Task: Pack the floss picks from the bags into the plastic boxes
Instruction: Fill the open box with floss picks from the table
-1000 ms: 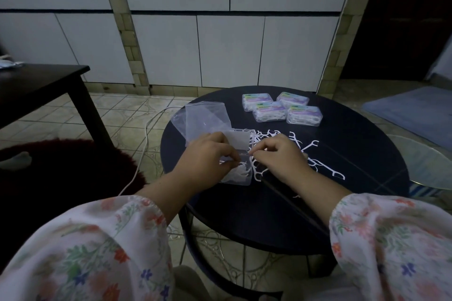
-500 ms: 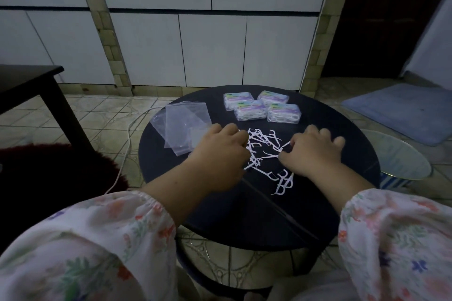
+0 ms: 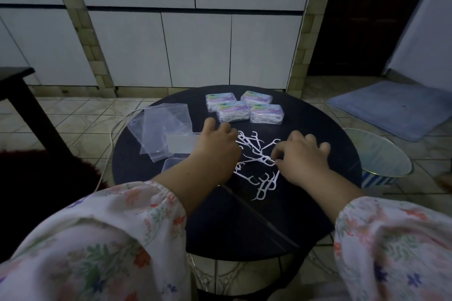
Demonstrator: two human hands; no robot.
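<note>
Head view: loose picks (image 3: 254, 154) lie mid-table (image 3: 244, 227), between both hands. Left hand (image 3: 217, 146) rests palm-down over the pile's left edge, fingers relaxed. Right hand (image 3: 302, 156) pinches one pick (thumb and forefinger). Four filled boxes (image 3: 244, 107) sit behind; empty bags (image 3: 163, 127) left.

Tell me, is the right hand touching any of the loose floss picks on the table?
Touching. In the head view, the right hand's fingertips pinch a white pick in the loose floss picks scattered on the table.
</note>
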